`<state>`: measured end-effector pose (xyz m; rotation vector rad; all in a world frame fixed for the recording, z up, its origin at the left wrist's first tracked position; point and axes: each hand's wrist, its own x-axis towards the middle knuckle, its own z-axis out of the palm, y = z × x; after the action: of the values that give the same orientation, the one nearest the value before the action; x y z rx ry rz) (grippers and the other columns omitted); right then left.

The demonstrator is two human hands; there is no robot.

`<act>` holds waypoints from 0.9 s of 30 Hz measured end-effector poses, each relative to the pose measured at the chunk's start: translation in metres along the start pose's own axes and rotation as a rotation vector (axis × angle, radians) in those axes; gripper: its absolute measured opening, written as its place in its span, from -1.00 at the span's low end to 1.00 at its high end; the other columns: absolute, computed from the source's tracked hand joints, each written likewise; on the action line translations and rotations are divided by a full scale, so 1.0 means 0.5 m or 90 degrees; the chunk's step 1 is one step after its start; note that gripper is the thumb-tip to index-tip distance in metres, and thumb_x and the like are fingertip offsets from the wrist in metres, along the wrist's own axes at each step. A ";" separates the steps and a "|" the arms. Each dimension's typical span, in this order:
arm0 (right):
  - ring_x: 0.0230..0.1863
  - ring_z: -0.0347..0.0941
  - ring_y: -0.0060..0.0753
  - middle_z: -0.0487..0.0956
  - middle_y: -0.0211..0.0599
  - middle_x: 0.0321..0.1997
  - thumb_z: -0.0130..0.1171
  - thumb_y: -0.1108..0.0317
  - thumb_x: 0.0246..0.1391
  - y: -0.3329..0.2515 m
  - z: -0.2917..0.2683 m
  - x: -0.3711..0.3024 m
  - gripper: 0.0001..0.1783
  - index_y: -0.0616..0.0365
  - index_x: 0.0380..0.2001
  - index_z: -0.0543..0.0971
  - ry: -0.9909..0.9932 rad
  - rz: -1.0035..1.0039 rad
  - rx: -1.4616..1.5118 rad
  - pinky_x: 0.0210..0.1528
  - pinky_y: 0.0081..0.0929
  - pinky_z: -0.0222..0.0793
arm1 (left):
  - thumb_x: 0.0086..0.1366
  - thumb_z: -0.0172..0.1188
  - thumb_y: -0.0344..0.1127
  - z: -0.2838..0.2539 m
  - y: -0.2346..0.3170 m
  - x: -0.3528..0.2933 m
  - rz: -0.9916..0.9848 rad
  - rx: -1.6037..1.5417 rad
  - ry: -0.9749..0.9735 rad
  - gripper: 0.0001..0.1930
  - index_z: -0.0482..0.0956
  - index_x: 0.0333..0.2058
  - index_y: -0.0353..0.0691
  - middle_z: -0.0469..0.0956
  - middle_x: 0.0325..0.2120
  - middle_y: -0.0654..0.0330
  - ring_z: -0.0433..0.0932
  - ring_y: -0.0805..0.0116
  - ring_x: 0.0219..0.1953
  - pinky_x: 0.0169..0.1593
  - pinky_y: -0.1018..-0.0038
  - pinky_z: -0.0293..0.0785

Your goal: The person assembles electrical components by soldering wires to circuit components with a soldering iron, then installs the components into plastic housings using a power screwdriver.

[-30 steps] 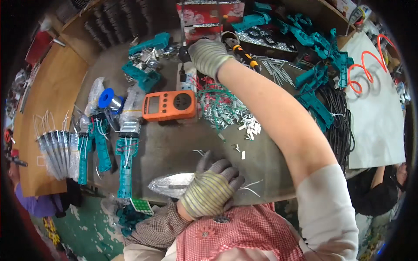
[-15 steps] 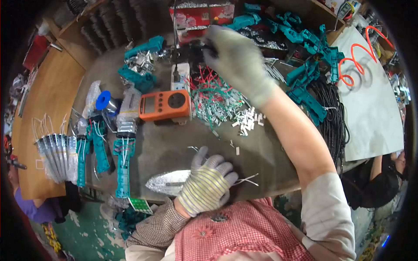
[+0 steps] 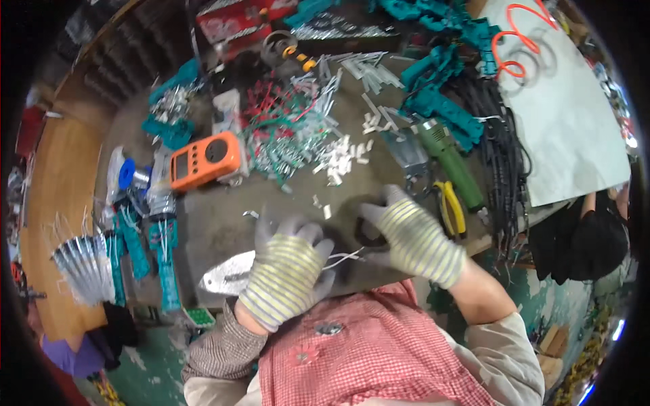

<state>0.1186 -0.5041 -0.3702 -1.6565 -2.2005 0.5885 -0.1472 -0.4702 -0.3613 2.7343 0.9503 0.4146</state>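
Note:
My left hand (image 3: 284,274), in a yellow-and-grey striped glove, is closed over a shiny silver sleeve-like piece (image 3: 227,274) at the table's front edge. Its fingertips are blurred. Two thin white wires (image 3: 345,257) stick out on the right side of that hand and cross near their ends. My right hand (image 3: 420,240), in a matching glove, has a dark ring (image 3: 366,232) that looks like a roll of black tape between thumb and fingers. The ring is just right of the wire ends.
An orange multimeter (image 3: 206,161) lies left of a heap of wired connectors (image 3: 281,135) and white sleeves (image 3: 345,157). To the right are a green power tool (image 3: 450,162), yellow-handled pliers (image 3: 449,208) and black cables (image 3: 497,155). Teal housings (image 3: 164,257) lie at left.
My right hand has come back from the far side of the table to near my left hand, now with the black ring. My left hand stays over the silver piece. The view has shifted.

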 end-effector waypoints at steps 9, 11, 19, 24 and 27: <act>0.06 0.54 0.09 0.56 -0.13 0.13 0.58 0.35 -0.13 -0.046 0.025 -0.007 -0.21 0.06 0.26 0.58 0.068 -0.282 0.286 0.26 -0.09 0.50 | 0.14 0.36 -0.19 0.048 -0.014 -0.025 0.040 0.001 0.041 -0.88 0.70 -0.41 -0.06 0.65 -0.42 0.25 0.61 0.12 -0.01 0.50 -0.41 0.05; 0.12 0.55 0.10 0.57 -0.11 0.12 0.58 0.34 -0.12 -0.048 0.054 -0.006 -0.17 0.07 0.31 0.55 0.087 -0.261 0.144 0.27 -0.08 0.49 | 0.14 0.35 -0.13 0.036 -0.020 -0.020 0.076 -0.020 -0.001 -0.80 0.69 -0.32 -0.08 0.67 -0.30 0.18 0.59 0.07 0.00 0.49 -0.40 0.04; 0.24 0.62 0.12 0.63 0.09 0.18 0.38 0.46 0.13 -0.055 0.046 0.013 -0.22 0.17 0.43 0.40 -0.069 -0.080 0.515 0.31 -0.11 0.55 | -0.06 0.55 -0.02 0.007 -0.011 -0.010 -0.030 -0.136 0.108 -0.54 0.62 -0.19 0.02 0.54 -0.12 0.19 0.53 0.00 0.06 0.47 -0.37 0.03; -0.07 0.69 0.06 0.75 -0.06 -0.11 0.29 0.45 0.19 0.111 -0.189 0.091 -0.72 0.10 -0.02 0.71 0.334 0.115 -0.026 0.03 -0.14 0.61 | -0.06 0.52 -0.16 0.033 -0.031 -0.036 -0.003 -0.045 0.072 -0.69 0.62 -0.32 0.07 0.58 -0.18 0.31 0.56 0.11 0.04 0.48 -0.35 0.06; -0.07 0.67 0.12 0.74 -0.06 -0.15 0.33 0.45 0.14 0.335 -0.245 0.112 -0.64 0.03 0.04 0.71 0.356 0.121 -0.376 0.00 -0.03 0.58 | -0.05 0.53 -0.11 0.033 -0.025 -0.024 0.017 -0.017 0.039 -0.64 0.69 -0.22 0.08 0.60 -0.17 0.32 0.57 0.16 0.05 0.48 -0.35 0.07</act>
<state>0.3019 -0.3940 -0.3486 -1.9991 -1.8908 -0.4985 -0.1578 -0.4699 -0.3825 2.7269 0.9177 0.5143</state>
